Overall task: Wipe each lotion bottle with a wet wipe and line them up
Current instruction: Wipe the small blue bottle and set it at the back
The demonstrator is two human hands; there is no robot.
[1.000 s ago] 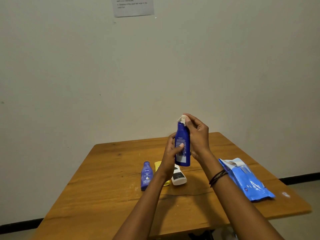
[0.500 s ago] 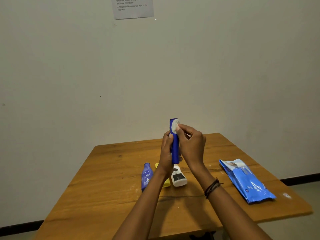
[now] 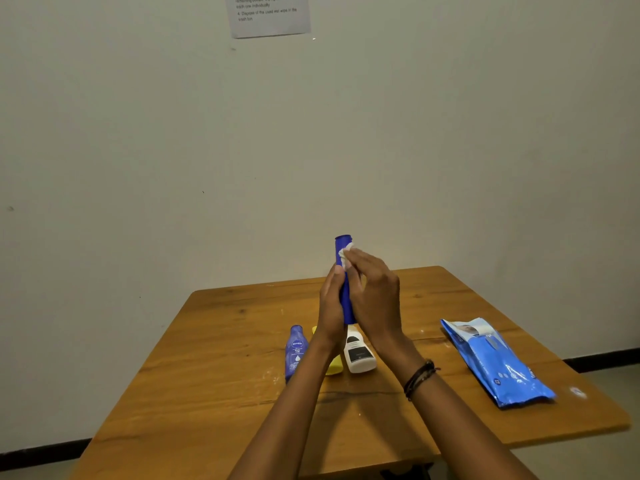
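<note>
Wooden table (image 3: 214, 358): left hand (image 3: 330, 306) gripped blue plastic lotion bottle (image 3: 342, 244); right hand (image 3: 375, 299) pinched white wet wipe (image 3: 346, 254), mid-wipe; lining-up presumably next.

view=head | looks forward and down | table (image 3: 214, 358) near | wall (image 3: 138, 133) beyond

"NIVEA" on small blue bottle (image 3: 296, 351), wall notice (image 3: 270, 13) reading "Dispose of the used wet wipe"
</note>
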